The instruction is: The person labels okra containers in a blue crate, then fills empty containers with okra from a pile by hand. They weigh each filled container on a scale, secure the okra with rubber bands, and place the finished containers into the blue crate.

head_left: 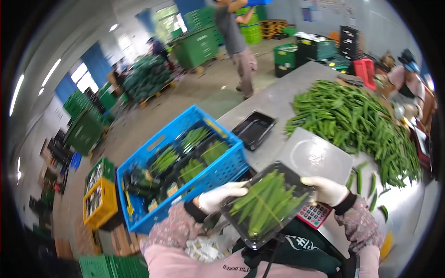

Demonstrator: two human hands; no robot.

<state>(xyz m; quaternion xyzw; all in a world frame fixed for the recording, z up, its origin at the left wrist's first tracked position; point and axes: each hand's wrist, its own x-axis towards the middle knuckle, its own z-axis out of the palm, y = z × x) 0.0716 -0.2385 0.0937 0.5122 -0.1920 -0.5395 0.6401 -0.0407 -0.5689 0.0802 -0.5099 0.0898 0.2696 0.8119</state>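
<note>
Between my two white-gloved hands is a black plastic tray of green pods [266, 204] that look like okra, its top shiny as if wrapped in clear film. My left hand [223, 196] grips the tray's left edge. At its right edge, the fingers of my right hand [328, 190] are closed on the rim. Just beyond the tray sits a scale with a metal plate [317, 155], and its keypad [315, 214] shows below the tray's right side. Farther right lies a large heap of loose pods [343, 118].
A blue crate [185, 187] to my left holds several packed trays. An unfilled black tray [254, 130] lies on the metal table [282, 95]. Another person [408, 85] sits beyond the heap; a person [234, 41] carrying a blue crate stands on the floor. Yellow crate [99, 206] stands far left.
</note>
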